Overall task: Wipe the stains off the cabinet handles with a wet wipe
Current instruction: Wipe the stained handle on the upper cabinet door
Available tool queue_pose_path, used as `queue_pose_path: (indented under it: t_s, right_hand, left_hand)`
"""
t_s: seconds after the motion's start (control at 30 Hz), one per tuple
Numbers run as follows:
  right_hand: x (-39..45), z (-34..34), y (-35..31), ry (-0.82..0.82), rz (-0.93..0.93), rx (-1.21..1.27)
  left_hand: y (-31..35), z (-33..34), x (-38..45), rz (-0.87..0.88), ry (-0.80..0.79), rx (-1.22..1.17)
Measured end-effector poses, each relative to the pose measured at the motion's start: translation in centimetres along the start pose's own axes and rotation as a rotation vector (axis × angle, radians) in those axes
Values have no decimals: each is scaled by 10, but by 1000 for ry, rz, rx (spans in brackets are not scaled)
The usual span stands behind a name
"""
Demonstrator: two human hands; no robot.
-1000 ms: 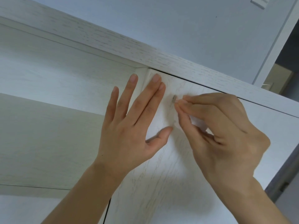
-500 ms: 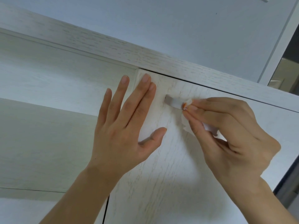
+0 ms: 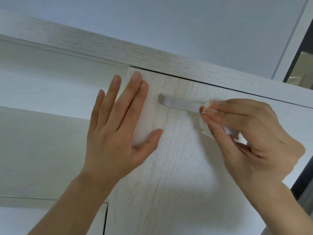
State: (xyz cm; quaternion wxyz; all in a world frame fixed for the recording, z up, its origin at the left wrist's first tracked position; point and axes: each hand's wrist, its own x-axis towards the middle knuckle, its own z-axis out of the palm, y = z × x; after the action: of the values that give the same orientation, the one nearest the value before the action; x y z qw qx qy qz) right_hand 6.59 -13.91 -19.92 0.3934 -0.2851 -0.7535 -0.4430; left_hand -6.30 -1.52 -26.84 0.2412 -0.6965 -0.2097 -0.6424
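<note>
Since a moment ago the right hand [image 3: 250, 138] has slid along the handle [image 3: 179, 105] to its right end, so nearly the whole grey bar now shows where only its left tip was clear before; the left hand [image 3: 116, 133] has stayed flat where it was.

Much of the wet wipe [image 3: 205, 109] is tucked out of sight inside the right hand. What shows is a bunched corner with an orange-red smear, pinched between thumb and fingertips [image 3: 215, 110] and touching the handle's right end, plus a pale fold below the thumb and a scrap in the gap between the curled fingers. That end of the handle is covered by the wipe, so I cannot tell whether any stain is left there. Both forearms are cut off at the lower edge of the view.

The handle sits near the top of a pale, wood-grained cabinet door [image 3: 169, 167], just under a matching top rail [image 3: 118, 50]. The left hand's fingers are straight, slightly spread and pressed flat, lying across the door's left edge, with the thumb out to the side on the door face. Left of the door the cabinet is open, showing a white back panel [image 3: 50, 78] and a shelf [image 3: 33, 150]. Above is a plain white ceiling [image 3: 169, 22]. At the far right a white frame strip [image 3: 291, 38] runs up beside a dark opening that is too cropped to make out.
</note>
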Motion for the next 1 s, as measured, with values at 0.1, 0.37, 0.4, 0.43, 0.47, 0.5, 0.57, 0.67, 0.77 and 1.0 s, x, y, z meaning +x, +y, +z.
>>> queue_pose_path:
  t_s: [0.1,0.37,0.4,0.43,0.47,0.5,0.57,0.67,0.77,1.0]
  right_hand:
    - [-38,-9,29,181,82,-115]
    - [-60,-10,37,306,189,-60]
    - [-61,-10,38,314,219,-53]
    - [-64,-10,39,324,257,-30]
    - [-67,-11,40,328,305,-11]
    - [-71,-11,40,333,351,1]
    - [-73,-11,39,336,429,53]
    - [-69,-9,35,373,522,126]
    - [-66,-7,28,400,589,136]
    - [-65,-14,7,429,589,138]
  left_hand:
    - [0,1,0,-5,-3,-11]
    - [1,1,0,-14,4,-51]
    - [2,1,0,-14,2,-56]
    - [2,1,1,-13,0,-57]
    - [2,1,1,-15,-1,-58]
    - [2,1,1,-16,-2,-62]
    - [2,0,1,-17,-2,-78]
    - [2,0,1,-10,-12,-87]
    - [3,1,2,1,-13,-87]
    - [7,0,2,-15,-41,-91]
